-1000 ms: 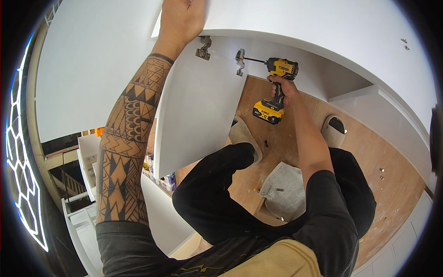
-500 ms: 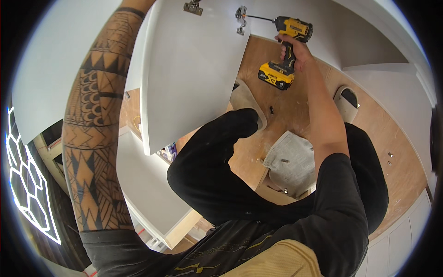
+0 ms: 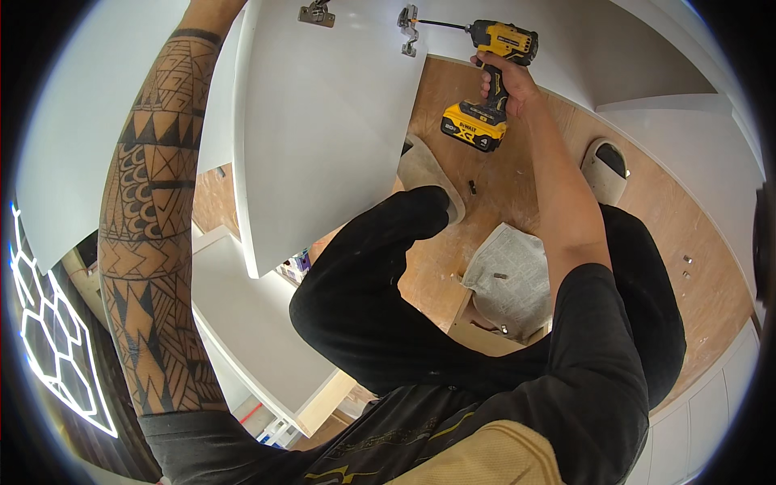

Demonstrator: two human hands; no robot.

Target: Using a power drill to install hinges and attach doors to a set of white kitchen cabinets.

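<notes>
My right hand (image 3: 509, 83) is wrapped round the handle of a yellow and black cordless impact driver (image 3: 503, 40). The driver's long thin bit (image 3: 440, 24) points left, its tip at a metal cabinet hinge (image 3: 409, 31) at the inner edge of a white cabinet door (image 3: 323, 137). A second hinge (image 3: 317, 14) is fixed to the door further left. My tattooed left forearm (image 3: 153, 194) reaches up past the door's outer edge; the hand itself lies beyond the top of the picture, so its hold is hidden.
My bent legs in black trousers (image 3: 364, 283) and slippers (image 3: 605, 171) rest on the wooden floor (image 3: 436, 275). Between them a greyish cloth-like sheet (image 3: 509, 271) carries a small metal piece. More small fittings (image 3: 687, 259) lie right. A white drawer-like box (image 3: 250, 315) stands left.
The door, hinges and driver sit slightly further left and higher in the picture, as does my left forearm to the left. The bit tip stays at the hinge, my right grip unchanged.
</notes>
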